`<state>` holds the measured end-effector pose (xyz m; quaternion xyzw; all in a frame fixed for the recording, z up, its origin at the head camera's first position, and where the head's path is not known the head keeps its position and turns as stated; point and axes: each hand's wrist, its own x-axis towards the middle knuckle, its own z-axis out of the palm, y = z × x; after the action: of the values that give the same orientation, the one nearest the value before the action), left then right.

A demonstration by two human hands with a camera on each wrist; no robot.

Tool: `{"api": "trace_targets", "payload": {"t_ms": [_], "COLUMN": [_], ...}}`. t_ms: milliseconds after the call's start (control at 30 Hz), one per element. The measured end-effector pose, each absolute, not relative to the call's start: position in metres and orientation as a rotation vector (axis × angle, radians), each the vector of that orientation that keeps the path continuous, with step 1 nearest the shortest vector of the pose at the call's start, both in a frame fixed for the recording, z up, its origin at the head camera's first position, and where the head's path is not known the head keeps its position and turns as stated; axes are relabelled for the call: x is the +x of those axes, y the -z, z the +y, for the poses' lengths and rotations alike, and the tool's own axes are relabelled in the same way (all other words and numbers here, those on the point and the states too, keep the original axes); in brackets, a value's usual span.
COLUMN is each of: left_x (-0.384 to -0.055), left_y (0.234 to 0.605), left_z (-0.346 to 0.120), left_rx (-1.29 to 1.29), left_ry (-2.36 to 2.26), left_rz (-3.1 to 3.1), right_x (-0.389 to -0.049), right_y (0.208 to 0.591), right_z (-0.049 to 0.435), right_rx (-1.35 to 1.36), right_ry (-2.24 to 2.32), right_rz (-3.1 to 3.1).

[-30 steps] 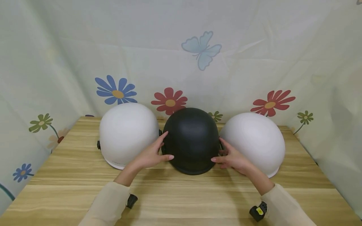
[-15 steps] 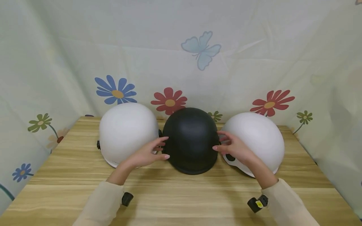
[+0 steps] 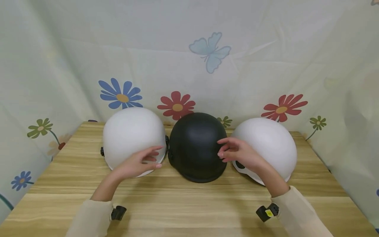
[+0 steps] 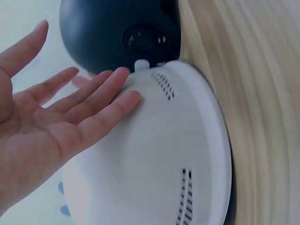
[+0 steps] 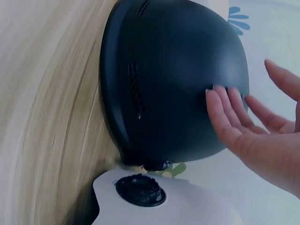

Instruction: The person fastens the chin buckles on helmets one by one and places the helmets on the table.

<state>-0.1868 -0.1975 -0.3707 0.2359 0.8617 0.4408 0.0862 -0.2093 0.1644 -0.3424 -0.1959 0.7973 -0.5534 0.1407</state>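
Note:
Three helmets stand in a row on the wooden table, domes up: a white helmet [image 3: 130,128] at left, a black helmet [image 3: 196,141] in the middle and another white helmet [image 3: 269,141] at right. In front of the left white helmet is my left hand [image 3: 134,165], fingers spread and holding nothing. My right hand [image 3: 244,154] hovers before the gap between the black helmet and the right white one, fingers loosely bent and nothing in them. In the right wrist view its fingertips overlap the black helmet [image 5: 173,70]; whether they touch cannot be told.
The wooden table [image 3: 183,210] runs toward me in front of the helmets. A pale curtain [image 3: 165,59] with printed flowers and a butterfly hangs behind the table and along both sides. Black round knobs [image 5: 140,190] stick out from the helmets' sides.
Both hands have come away from the sides of the black helmet. The left hand has moved left, in front of the white helmet; the right has risen slightly. The black helmet stays in place.

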Motion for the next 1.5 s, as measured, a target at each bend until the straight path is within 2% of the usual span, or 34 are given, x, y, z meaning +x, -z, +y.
{"api": "trace_targets", "payload": {"t_ms": [333,1100,1500], "left_x": [-0.174,-0.161,-0.163], "left_y": [0.366,0.370,0.389], "left_z": [-0.231,-0.309,-0.326], "left_rx": [0.761,0.309,0.246], "left_ry": [-1.278,-1.352,-1.412], "left_rz": [2.626,2.672,2.615], "right_x": [-0.200,-0.194,-0.191], "right_y": [0.341,0.357,0.362], "right_z": [0.143,0.117,0.101], "right_rx": [-0.676,-0.753,-0.783], "right_ry": [1.594,1.523,1.508], "right_rz": [2.129,2.048,1.997]}}
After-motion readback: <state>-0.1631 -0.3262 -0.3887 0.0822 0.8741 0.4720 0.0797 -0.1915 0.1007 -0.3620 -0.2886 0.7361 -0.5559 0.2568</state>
